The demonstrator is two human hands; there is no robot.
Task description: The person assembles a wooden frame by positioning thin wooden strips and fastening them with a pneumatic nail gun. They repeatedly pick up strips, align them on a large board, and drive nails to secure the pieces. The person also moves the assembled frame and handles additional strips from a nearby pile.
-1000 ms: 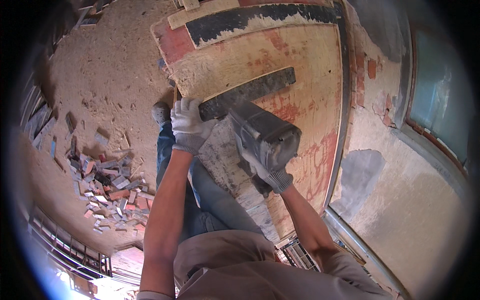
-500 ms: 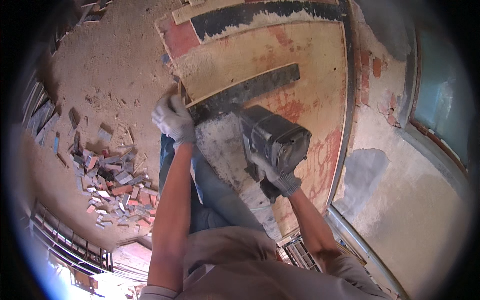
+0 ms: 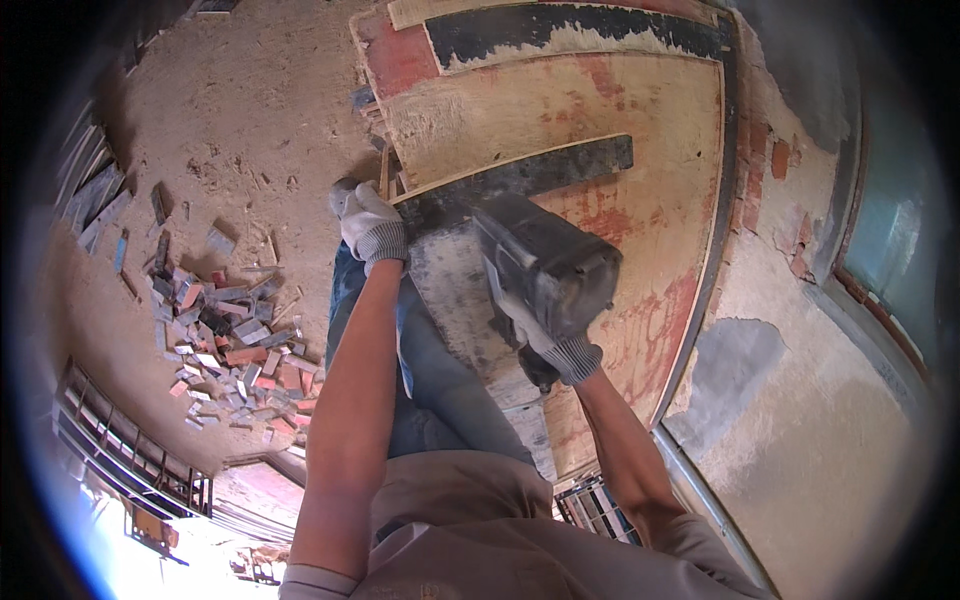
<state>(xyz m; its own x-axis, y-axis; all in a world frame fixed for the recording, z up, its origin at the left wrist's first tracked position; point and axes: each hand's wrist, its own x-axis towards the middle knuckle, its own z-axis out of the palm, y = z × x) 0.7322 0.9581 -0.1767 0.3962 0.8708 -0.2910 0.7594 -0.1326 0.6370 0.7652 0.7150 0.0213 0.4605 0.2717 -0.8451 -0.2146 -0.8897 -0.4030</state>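
Two gloved hands work the large painted plywood sheet (image 3: pixel 560 120): the right hand (image 3: pixel 545 335) is wrapped around the handle of a dark power saw (image 3: pixel 545 262) resting on it, while the left hand (image 3: pixel 368 222), curled, presses the sheet's left edge. Cutting cleanly likely needs steady pressure, fingers off the line. Left of the sheet, offcuts (image 3: pixel 235 345) litter the dirt floor; no containers show.

Warm, bright daylight; glare blows out the lower left corner. Fisheye bending and dark vignette ring the rim. Centre stays fairly sharp.

right hand (image 3: pixel 545 335) mostly hidden behind power tool (image 3: pixel 545 265); tool's working end unseen.
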